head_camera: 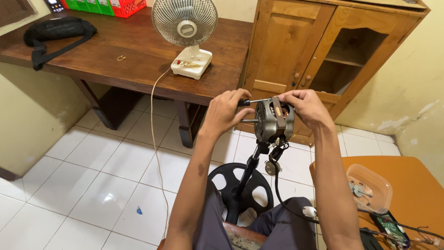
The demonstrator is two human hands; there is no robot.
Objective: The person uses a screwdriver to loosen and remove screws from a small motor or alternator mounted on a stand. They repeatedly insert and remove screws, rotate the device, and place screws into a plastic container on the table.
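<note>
**At the top of the stand: fan motor stripped bare, screwdriver on it**

Above the lap, the bare fan motor (pixel 274 121) sits on its black pole (pixel 245 178), which rises from the round spoked base (pixel 240 185) on the white tiled floor (pixel 92 171). No guard, blades or housing on it; copper windings show at the top. The left hand (pixel 225 112) is clenched round the black handle of a screwdriver (pixel 255 100), shaft lying level toward the motor's upper edge. The right hand (pixel 305 107) grips the motor's top and far side, steadying it.

Judged progress: outer parts already off, motor not yet off the pole, black cable (pixel 282 194) hanging from it. A clear plastic tub (pixel 370 187) on the orange stool (pixel 416 185) holds small parts. A whole desk fan (pixel 186 34) stands on the wooden table (pixel 115 51).
</note>
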